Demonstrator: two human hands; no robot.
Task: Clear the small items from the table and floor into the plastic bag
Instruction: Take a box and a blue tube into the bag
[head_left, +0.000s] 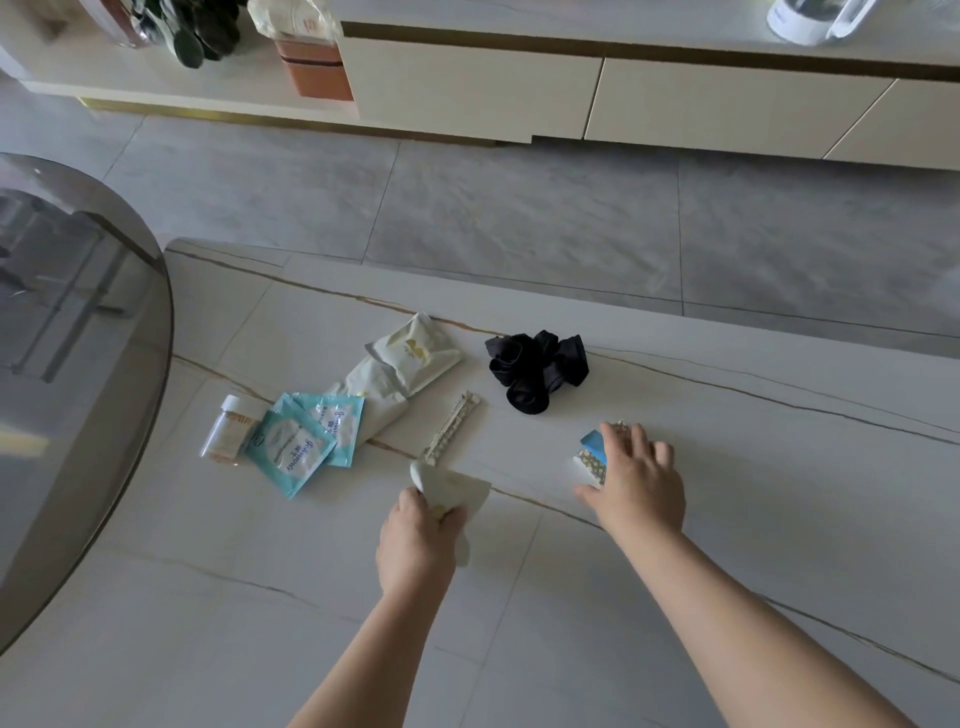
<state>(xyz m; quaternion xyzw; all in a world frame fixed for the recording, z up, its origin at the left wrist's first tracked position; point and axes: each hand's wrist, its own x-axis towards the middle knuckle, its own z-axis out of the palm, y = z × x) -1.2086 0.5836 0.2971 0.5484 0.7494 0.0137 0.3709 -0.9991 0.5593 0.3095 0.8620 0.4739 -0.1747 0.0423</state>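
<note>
1. Right hand (636, 478), lower right of centre: covers most of a small blue-and-patterned packet (592, 454); print too small to read.
2. Left hand (418, 540), lower centre: fingers curled round a white packet (449, 486), its middle hidden in the grip.
3. Both forearms cut off at bottom edge.
4. Small jar (228, 428), left of centre: partly behind the teal sachets (306, 441); label unreadable.
5. Glass tabletop (67, 338) cut by left edge.
6. Clear container (810, 18), upper right, cut by top edge.
</note>
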